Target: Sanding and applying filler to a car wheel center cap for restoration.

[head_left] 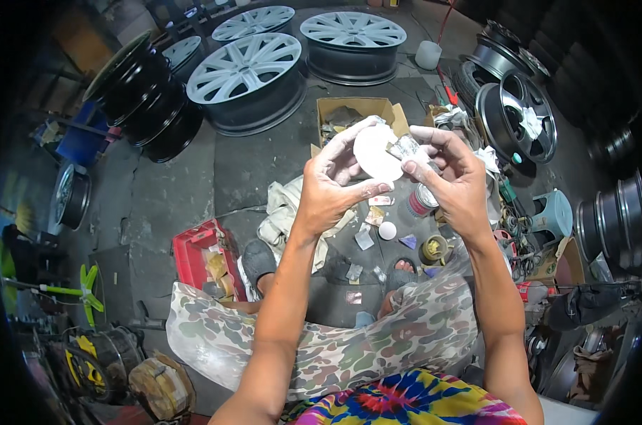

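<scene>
In front of my chest, my left hand point(328, 177) pinches a white round disc point(375, 154) by its edge, the fingers dusted with white powder. My right hand point(457, 173), also powdery, grips a small, grey-and-white smeared flat piece point(404, 146) between thumb and fingers. That piece meets the disc's right side; whether it is a scraper or folded sandpaper I cannot tell. Below the hands lie a tin can point(422, 201), a small white round lid point(387, 230) and several scraps of abrasive paper point(363, 239).
White-faced wheel rims point(246, 71) stand on the dark floor ahead, beside a stack of black rims point(147, 99). Near my feet are a red crate point(206, 248), a pale cloth point(285, 216) and an open cardboard box point(353, 106). Right: more rims point(523, 117) and a light-blue stool point(553, 216).
</scene>
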Motion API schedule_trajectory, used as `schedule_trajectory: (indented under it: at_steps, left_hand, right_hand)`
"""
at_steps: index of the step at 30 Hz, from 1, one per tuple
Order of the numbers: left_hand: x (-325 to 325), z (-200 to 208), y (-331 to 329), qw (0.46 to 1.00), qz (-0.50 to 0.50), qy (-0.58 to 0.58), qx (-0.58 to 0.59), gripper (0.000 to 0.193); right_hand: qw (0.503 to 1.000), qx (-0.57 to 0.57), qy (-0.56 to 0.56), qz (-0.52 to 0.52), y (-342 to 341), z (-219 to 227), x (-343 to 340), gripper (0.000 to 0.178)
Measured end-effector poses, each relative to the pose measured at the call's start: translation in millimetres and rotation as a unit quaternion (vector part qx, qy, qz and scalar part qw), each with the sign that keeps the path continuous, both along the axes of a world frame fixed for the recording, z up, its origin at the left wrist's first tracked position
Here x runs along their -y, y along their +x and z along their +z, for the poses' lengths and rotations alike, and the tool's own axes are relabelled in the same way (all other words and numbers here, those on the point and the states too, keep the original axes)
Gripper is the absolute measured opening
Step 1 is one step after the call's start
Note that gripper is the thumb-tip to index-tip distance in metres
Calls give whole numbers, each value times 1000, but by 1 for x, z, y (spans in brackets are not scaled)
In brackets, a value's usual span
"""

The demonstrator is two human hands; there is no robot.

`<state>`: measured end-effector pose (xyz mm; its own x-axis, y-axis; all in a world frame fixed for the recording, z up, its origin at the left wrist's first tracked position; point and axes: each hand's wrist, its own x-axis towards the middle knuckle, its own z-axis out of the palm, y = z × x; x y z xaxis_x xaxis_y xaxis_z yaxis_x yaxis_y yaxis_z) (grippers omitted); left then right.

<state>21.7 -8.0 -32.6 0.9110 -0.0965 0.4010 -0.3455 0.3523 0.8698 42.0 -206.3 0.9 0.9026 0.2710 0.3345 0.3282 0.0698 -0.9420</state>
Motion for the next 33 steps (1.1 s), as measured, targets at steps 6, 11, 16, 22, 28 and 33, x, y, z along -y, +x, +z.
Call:
schedule_trajectory:
  at_steps: [6,11,16,22,28,33]
  left_hand:
    - [4,-5,-3,978,-115,-172,13,67]
    - [1,-10,4,985,-49,-156,-50,73]
    - [-30,-24,22,951,-133,-274,-60,64]
    - [-28,-103,35,974,-2,-82,-213,42]
    - [-12,-161,15,950,96,115,-274,28]
    - [12,-217,30,909,108,118,-385,24]
  right_hand:
    - [999,27,17,-20,-11,-3,6,18]
    - [973,177,-126,-83,-6,0,13,15]
    - [971,158,-143,-109,25,26,59,21]
    - [971,-26,-234,-49,65,-54,149,23]
    - [921,-178,-344,-36,20,-331,164,30]
    - [903,-395,-157,70,-44,-403,124,31]
